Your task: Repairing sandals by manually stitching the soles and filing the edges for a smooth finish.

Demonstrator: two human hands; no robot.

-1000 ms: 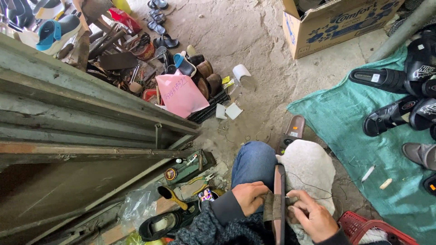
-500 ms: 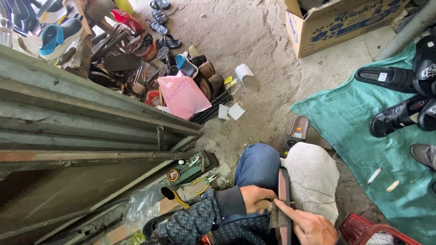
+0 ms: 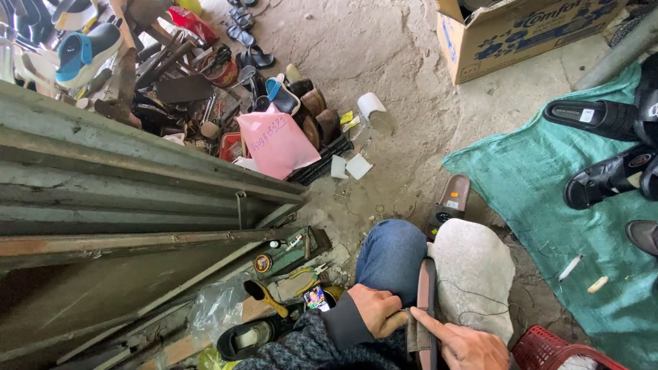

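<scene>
A long dark shoe sole [image 3: 426,294] stands on edge against my blue-jeaned knee [image 3: 391,255] and a white cloth bundle [image 3: 473,274]. My left hand [image 3: 373,310] is closed around a wooden-handled tool next to the sole's lower part. My right hand [image 3: 465,340] rests against the sole from the right, its index finger stretched along the edge. Thin dark thread lies across the white bundle.
Corrugated metal sheet [image 3: 116,185] fills the left. A pink bag [image 3: 276,144] tops a crate of shoes. Pliers, a tin and a phone [image 3: 317,297] lie by my knee. A brown sandal [image 3: 449,203], green tarp [image 3: 541,185] with black sandals, cardboard box [image 3: 521,31], red basket [image 3: 562,349].
The view dipped and shifted slightly. My right hand went from gripping the sole to laying its index finger flat along the edge. My left hand stayed closed beside the sole.
</scene>
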